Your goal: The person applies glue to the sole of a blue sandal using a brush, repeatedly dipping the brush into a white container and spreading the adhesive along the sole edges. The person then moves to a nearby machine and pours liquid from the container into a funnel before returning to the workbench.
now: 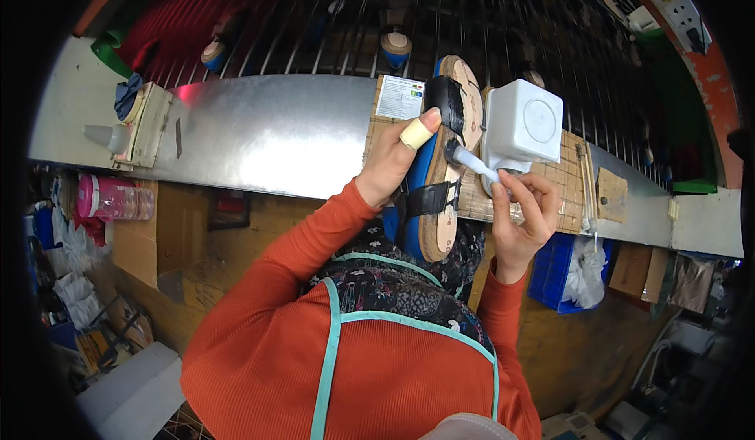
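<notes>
One blue-sided, tan-soled sandal w/ black straps juts past front edge of silver metal bench; I see room left. L hand closed round it; R hand pinches 1 slim white applicator, tip at sandal, near 1 boxy white tub.

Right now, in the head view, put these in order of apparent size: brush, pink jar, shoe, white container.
Largest to smallest, as they look:
1. shoe
2. white container
3. pink jar
4. brush
The pink jar sits farther off, so its true rank is unsure.
</notes>
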### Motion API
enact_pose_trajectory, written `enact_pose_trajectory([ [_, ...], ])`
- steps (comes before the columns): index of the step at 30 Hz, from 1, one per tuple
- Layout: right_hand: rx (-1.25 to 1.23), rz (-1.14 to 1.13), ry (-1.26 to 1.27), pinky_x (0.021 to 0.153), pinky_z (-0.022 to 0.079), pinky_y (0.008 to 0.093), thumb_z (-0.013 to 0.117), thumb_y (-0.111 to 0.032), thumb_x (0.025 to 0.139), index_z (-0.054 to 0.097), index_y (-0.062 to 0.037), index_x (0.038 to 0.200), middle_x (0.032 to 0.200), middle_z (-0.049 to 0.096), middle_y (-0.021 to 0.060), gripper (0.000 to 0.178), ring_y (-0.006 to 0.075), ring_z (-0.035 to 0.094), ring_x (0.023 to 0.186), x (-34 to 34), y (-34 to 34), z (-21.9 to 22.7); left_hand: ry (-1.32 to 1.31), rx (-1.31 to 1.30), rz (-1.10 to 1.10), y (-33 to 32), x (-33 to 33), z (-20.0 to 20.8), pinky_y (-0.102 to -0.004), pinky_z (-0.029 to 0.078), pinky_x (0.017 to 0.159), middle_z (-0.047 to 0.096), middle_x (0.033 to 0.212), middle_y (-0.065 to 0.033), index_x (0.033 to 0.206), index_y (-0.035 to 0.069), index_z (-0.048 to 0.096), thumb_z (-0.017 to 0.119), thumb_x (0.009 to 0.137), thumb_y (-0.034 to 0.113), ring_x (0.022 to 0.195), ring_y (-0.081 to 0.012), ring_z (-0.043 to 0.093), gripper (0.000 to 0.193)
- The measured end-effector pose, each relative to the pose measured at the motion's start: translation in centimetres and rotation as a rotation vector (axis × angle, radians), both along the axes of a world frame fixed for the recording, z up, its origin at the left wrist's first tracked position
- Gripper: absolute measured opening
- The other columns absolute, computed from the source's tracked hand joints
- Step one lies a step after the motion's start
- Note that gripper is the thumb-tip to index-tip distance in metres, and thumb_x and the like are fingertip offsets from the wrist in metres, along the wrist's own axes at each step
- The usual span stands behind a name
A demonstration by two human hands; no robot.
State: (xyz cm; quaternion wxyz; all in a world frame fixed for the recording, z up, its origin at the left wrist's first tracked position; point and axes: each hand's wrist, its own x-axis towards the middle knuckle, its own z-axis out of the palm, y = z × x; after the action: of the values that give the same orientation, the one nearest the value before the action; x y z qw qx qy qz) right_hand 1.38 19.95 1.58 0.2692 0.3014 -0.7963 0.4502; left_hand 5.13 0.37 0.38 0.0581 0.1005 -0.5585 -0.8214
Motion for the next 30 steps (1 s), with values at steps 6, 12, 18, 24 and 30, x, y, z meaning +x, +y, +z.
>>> enact_pose_trajectory([
  [6,0.122,0.056,-0.011,0.071,0.032,0.0295,0.079,-0.008,0.072,0.075,-0.0117,0.093,0.085,0.061,0.0004,0.022,0.0141,0.047,0.071,-0.1,0.8,0.9,0.011,0.043,0.019,-0.5,-0.6,0.4,-0.0229,0.048,0.071,0.064,0.092,-0.0073,0.104,-0.005,0.063,0.056,0.089,0.059,0.080,-0.0103,0.060,0.066],
  [12,0.134,0.161,-0.139,0.070,0.032,0.0293,0.079,-0.009,0.071,0.075,-0.0102,0.091,0.084,0.060,0.0013,0.021,0.0140,0.046,0.067,-0.7,1.4,1.8,0.023,0.043,0.008,-1.0,-1.1,1.3,-0.0234,0.050,0.073,0.065,0.095,-0.0091,0.109,-0.005,0.063,0.059,0.088,0.057,0.082,-0.0113,0.062,0.066],
  [18,0.090,0.165,-0.146,0.070,0.034,0.0295,0.080,-0.008,0.070,0.075,-0.0094,0.089,0.084,0.060,0.0018,0.020,0.0141,0.046,0.068,-0.2,1.2,1.5,0.030,0.036,0.034,-1.4,-1.4,2.1,-0.0237,0.051,0.074,0.066,0.097,-0.0104,0.112,-0.006,0.061,0.059,0.088,0.057,0.083,-0.0125,0.064,0.068],
  [24,0.141,0.160,-0.023,0.069,0.033,0.0288,0.080,-0.007,0.068,0.075,-0.0097,0.088,0.085,0.060,0.0015,0.021,0.0149,0.049,0.071,0.3,1.4,1.6,0.045,0.041,0.055,-1.5,-1.7,2.4,-0.0243,0.052,0.076,0.066,0.098,-0.0124,0.112,-0.007,0.061,0.060,0.087,0.059,0.084,-0.0141,0.065,0.071],
  [30,0.021,0.357,-0.063,0.066,0.039,0.0284,0.081,-0.007,0.068,0.075,-0.0082,0.090,0.088,0.060,0.0049,0.023,0.0139,0.053,0.074,-1.2,2.0,2.6,0.055,0.067,0.007,-1.2,-1.8,2.1,-0.0246,0.052,0.075,0.066,0.099,-0.0110,0.114,-0.004,0.059,0.057,0.088,0.059,0.083,-0.0132,0.064,0.069],
])
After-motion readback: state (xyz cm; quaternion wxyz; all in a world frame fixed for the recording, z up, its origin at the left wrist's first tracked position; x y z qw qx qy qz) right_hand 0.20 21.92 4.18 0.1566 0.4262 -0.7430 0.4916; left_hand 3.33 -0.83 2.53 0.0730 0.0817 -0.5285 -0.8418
